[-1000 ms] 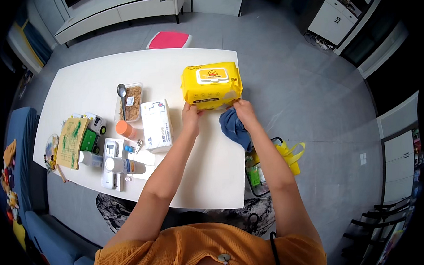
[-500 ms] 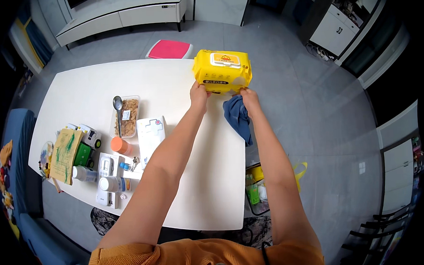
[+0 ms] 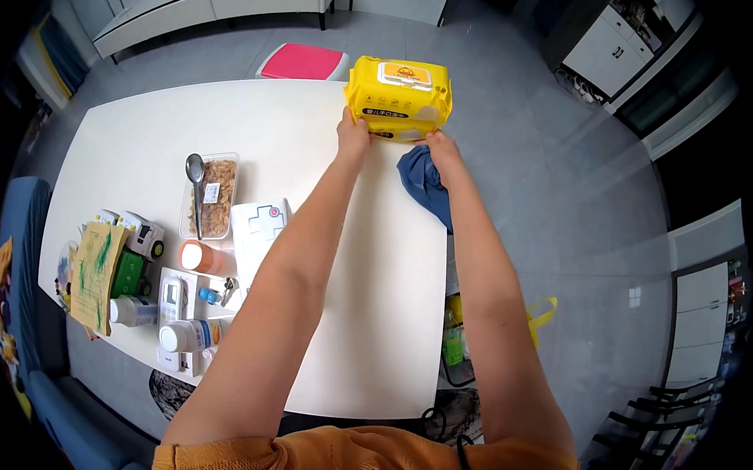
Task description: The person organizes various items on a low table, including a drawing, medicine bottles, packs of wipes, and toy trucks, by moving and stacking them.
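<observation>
A white table (image 3: 137, 145) stands on a grey floor (image 3: 543, 194), with a pink stool (image 3: 302, 62) just beyond its far edge and white cabinets (image 3: 215, 3) along the far wall. Both hands reach to the far right corner of the table, where a yellow wipes pack (image 3: 398, 97) sits. The left hand (image 3: 353, 138) presses its fingertips against the pack's near left edge, fingers together; the right hand (image 3: 440, 144) touches the near right edge, its fingers curled and partly hidden under the pack, so how tightly they close cannot be told. Just below the right hand's fingers a blue cloth (image 3: 425, 187) lies at the table's right edge, partly hanging over it. Well to the left of the fingers and nearer the body are a clear tray (image 3: 211, 200) with a spoon (image 3: 195, 171) in it, a white box (image 3: 263, 227), an orange lid (image 3: 194, 256), bottles (image 3: 188, 336) and a toy truck (image 3: 137, 241). Between the fingers and that clutter the tabletop is bare. The pack overhangs the far edge, with open floor beyond and to the right of the fingers.
</observation>
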A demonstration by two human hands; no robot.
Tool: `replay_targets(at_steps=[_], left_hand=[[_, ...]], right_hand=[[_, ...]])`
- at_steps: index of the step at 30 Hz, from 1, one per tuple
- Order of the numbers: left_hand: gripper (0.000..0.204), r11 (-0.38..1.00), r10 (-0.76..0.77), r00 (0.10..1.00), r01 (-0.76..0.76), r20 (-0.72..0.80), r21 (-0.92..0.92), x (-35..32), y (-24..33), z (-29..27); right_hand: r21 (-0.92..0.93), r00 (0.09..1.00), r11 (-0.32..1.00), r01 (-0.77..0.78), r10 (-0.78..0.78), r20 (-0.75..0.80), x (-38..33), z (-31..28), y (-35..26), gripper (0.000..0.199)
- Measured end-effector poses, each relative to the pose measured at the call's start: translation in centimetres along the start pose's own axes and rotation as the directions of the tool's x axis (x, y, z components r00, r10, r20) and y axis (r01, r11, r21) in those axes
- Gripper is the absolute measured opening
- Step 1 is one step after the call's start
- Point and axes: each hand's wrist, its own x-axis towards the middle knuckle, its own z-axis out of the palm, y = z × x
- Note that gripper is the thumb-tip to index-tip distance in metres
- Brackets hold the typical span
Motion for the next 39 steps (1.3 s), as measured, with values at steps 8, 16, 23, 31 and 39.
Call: replay_targets(at_steps=[8,16,23,31,39], left_hand=[[0.032,0.990,0.120,0.909,-0.077,-0.398,0.122,-2.1,-5.7,-0.2],[0.024,0.950,0.110,0.993,-0.119,-0.047,-0.288,-24.1,1.7,-5.4],[0.027,0.945,-0.122,0.991,0.098,-0.060,-0.312,-34.8,0.4,-15.2],[0.051,0.935,-0.149,0.959,0.058,-0.239,-0.349,-34.0,-0.4,-17.8],[0.069,0.945,-0.195,0.969,0.145,-0.150,-0.292,-32.6,0.0,-17.1]], right_hand=[[0.089,0.990,0.996,-0.012,0.024,-0.139,-5.5,1.6,-0.7,0.030],[-0.144,0.979,0.976,0.166,-0.145,0.142,-11.3,0.6,-0.3,0.023],[-0.207,0.897,0.925,0.318,-0.222,0.382,-14.7,5.6,-2.7,0.028],[-0.298,0.799,0.823,0.483,-0.275,0.535,-15.2,10.9,-5.5,0.055],[-0.264,0.743,0.834,0.484,-0.232,0.628,-16.1,14.0,-7.5,0.046]])
